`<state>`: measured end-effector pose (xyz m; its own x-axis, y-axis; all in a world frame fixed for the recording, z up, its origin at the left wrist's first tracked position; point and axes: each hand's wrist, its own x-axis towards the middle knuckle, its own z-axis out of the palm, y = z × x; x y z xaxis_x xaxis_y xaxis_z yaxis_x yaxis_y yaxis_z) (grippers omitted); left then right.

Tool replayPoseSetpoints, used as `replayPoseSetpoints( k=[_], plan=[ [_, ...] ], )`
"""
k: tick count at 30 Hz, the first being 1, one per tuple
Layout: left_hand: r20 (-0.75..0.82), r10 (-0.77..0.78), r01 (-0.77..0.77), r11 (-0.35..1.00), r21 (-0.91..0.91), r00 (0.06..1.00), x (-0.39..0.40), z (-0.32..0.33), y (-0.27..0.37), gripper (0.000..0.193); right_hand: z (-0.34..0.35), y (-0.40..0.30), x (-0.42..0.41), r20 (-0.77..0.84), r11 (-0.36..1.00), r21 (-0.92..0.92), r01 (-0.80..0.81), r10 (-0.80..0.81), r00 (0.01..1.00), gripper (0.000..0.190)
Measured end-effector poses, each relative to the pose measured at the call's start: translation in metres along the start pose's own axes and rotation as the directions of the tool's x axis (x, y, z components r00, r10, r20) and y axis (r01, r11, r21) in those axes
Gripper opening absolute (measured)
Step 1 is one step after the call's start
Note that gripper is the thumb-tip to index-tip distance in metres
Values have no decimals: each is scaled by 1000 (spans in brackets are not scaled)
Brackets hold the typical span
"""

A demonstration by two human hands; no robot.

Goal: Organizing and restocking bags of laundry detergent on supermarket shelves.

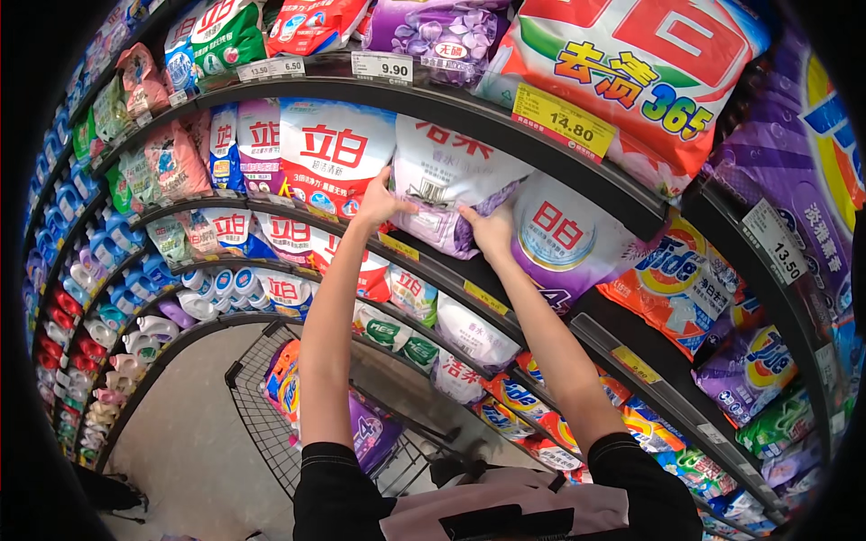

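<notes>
A white and purple bag of laundry detergent [450,177] stands on a black store shelf, its top tucked under the shelf above. My left hand [383,205] grips its left side, thumb across the front. On the lower right side, my right hand [491,226] presses with the thumb in front and the other fingers mostly hidden. Close by my left hand is a red and white detergent bag [336,152]. A white and purple bag with a round emblem [561,233] leans beside my right hand.
Below my arms, a wire shopping cart [260,406] holds an orange Tide bag [287,382] and a purple bag [372,433]. Price tags line the shelf edge [473,111] overhead. Orange Tide bags [676,277] sit at right, blue detergent bottles [111,233] at left.
</notes>
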<state>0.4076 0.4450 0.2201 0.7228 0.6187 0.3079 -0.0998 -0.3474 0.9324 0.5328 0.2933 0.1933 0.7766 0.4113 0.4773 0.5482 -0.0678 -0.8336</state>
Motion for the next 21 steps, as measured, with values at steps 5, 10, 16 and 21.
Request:
replayPoseSetpoints(
  k=[5, 10, 16, 21],
  plan=[
    [-117, -109, 99, 991, -92, 987, -12, 13, -14, 65, 4, 2, -8, -32, 999, 33, 19, -18, 999, 57],
    [-471, 27, -79, 993, -90, 882, -34, 40, -21, 46, 9, -11, -15, -7, 1000, -13, -9, 8, 1000, 50],
    [-436, 19, -129, 966, -225, 900, -147, 109, 2, 26, 2, -15, -23, 137, 999, -38, 34, -28, 990, 49],
    [-430, -327, 148, 905, -399, 841, -292, 115, -11, 17, -26, -19, -116, 92, 964, 129, 233, -245, 965, 56]
  ],
)
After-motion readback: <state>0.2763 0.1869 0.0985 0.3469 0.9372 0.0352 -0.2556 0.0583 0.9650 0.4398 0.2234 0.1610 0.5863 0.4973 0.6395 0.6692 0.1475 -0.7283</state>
